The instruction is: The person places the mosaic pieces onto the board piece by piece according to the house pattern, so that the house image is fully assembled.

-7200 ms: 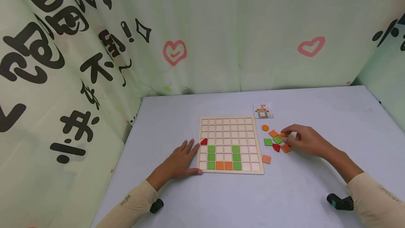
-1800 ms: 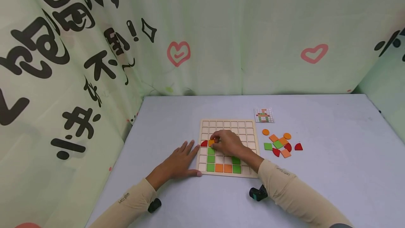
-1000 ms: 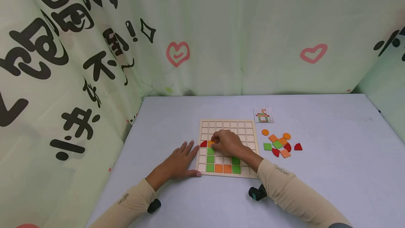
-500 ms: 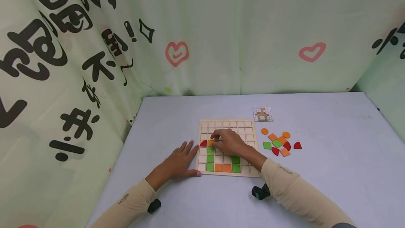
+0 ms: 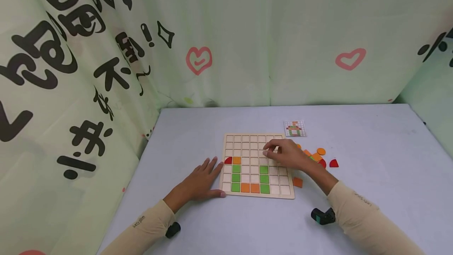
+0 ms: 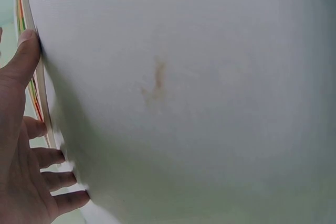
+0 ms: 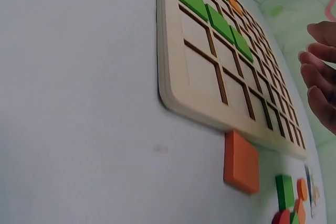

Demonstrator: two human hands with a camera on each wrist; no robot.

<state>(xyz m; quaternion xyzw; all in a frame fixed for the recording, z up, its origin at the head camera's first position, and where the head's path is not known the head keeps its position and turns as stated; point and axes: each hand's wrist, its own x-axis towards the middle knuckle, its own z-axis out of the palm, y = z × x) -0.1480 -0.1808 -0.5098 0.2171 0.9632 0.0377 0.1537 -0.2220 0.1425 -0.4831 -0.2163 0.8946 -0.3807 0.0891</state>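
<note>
My left hand [image 5: 198,184] lies flat with fingers spread, its fingertips at the left edge of the wooden grid board [image 5: 250,146]; the thumb touches that edge in the left wrist view. Above the board's right side, my right hand [image 5: 286,154] is raised, fingers loosely bent, holding nothing; the right wrist view also shows these fingers [image 7: 321,69] bare. In the board's cells sit a red quarter-circle tile [image 5: 228,160] and an orange square tile [image 5: 236,160] side by side. Below are two columns of green square tiles [image 5: 236,178], joined at the bottom by two orange tiles [image 5: 249,188].
Right of the board lies a loose cluster of tiles, partly hidden by my right forearm, with an orange disc [image 5: 321,151] and a red quarter-circle [image 5: 334,163]. One orange square [image 7: 241,161] lies against the board's edge. A small pattern card [image 5: 295,128] is behind.
My right hand has let go of the orange square tile, left in the cell beside the red quarter-circle, and has moved right and upward. The left hand stays at the board's edge.
</note>
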